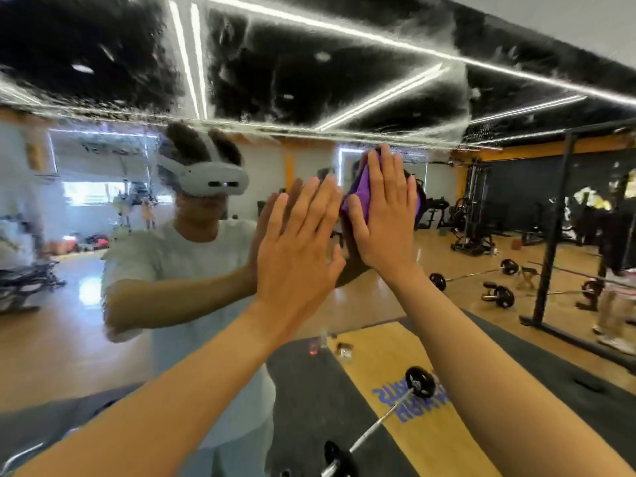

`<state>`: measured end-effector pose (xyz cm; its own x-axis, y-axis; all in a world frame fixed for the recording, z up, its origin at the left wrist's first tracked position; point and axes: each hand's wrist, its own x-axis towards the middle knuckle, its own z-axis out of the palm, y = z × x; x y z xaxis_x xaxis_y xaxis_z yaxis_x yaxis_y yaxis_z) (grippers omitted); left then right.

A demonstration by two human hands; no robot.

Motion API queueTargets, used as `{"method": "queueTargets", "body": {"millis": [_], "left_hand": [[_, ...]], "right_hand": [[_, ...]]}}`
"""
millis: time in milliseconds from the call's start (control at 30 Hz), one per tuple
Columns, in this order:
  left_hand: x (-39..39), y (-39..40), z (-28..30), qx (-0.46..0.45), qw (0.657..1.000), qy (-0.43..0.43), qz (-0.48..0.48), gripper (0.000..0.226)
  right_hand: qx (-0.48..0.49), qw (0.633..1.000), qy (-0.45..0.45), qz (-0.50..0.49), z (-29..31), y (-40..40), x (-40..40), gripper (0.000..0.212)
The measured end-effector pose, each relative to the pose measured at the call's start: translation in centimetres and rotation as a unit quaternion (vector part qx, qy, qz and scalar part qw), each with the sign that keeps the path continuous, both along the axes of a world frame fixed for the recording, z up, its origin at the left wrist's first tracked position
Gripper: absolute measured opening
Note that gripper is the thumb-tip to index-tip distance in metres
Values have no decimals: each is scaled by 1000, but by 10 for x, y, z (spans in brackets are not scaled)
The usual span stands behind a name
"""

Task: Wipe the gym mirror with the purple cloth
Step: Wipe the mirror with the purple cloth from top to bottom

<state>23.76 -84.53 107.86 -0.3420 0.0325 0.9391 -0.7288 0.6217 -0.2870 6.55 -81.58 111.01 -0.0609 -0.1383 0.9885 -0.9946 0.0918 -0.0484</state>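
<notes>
Large wall-mounted gym mirror (103, 304) fills almost the whole view. Upper part of the glass is streaked and smeared, wet-looking; below that band the reflection is cleaner on the right, hazy on the left.

Reflected in the mirror, left of centre: the person in a white T-shirt (179, 259) wearing a white head-mounted camera rig (210, 179).

Reflected right side of the mirror: tall black steel rack frame (554, 235), black gym machines behind it, wooden floor.

Reflected lower centre: yellow floor mat with blue lettering (389, 366) on dark rubber flooring, and a chrome barbell with small black plates (378, 428) lying across that mat. More small black weight plates (502, 296) on the wood floor, lower right of the mirror.

Left hand (296, 256): flat, fingers straight and together, raised at the mirror near centre; holds nothing. Contact with the glass looks likely, can't confirm.

Right hand (382, 215): just right of the left hand, palm flat, fingers straight, pressing the crumpled purple cloth (359, 194) against the mirror. No curl around the cloth.

Cloth sits on the glass under the right palm, just below the smeared band, purple folds showing past the thumb side and the little-finger side.
</notes>
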Motion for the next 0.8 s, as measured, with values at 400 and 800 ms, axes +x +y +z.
{"method": "queueTargets", "body": {"millis": [400,800], "left_hand": [[-17,-26,-8,-5,999,-9,50,73],[-18,-29,-10,-25,999,-3,42,70]], "right_hand": [[-20,998,-54,-3,26,19,-104,68],[87,987,130,32,-32,2,2,66]]}}
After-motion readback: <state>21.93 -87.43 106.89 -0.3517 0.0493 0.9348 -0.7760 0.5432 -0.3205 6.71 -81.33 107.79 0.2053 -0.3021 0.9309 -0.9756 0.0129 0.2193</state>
